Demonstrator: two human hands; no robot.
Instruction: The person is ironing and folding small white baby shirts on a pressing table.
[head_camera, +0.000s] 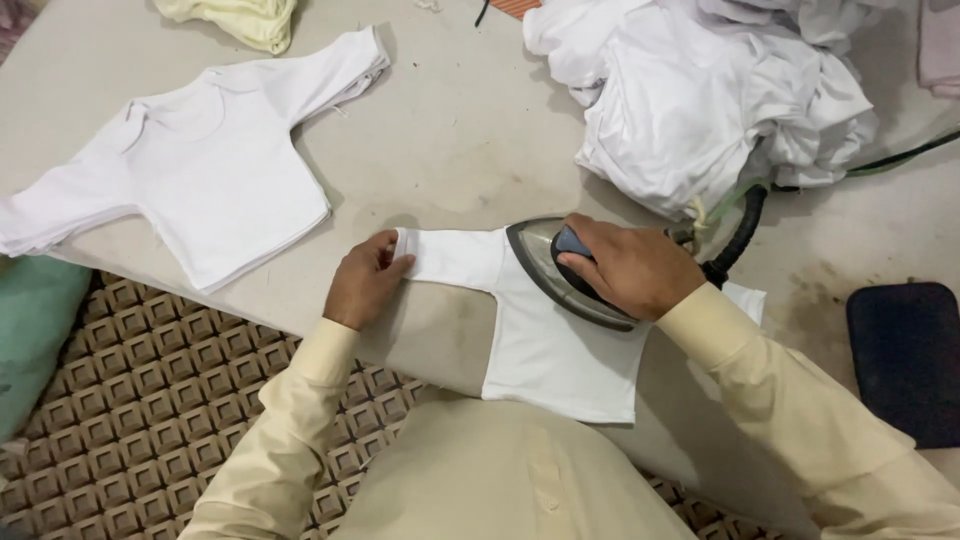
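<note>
We press a small white long-sleeved shirt (545, 345) that lies flat at the near edge of the padded desk (450, 130), its body toward us and one sleeve stretched out to the left.

Right hand (625, 265): closed around the blue handle of the iron (560, 270), palm down, knuckles up. The iron's nose points left onto the shoulder of the shirt; its dark cord (738, 240) trails off behind the wrist.

Left hand (365, 280): fingers curled narrow, pinching the cuff end of the sleeve (450, 255). We judge this grip keeps the sleeve taut and flat ahead of the iron's nose, and well apart from the hot plate.

Both forearms come in from below, in cream sleeves, elbows bent and spread outward.

Far left on the desk a neat stack of like shirts (200, 165) lies flat, sleeves out. Upper right, a crumpled heap of white garments (720, 90). A dark pad (905, 360) sits at the right edge.
</note>
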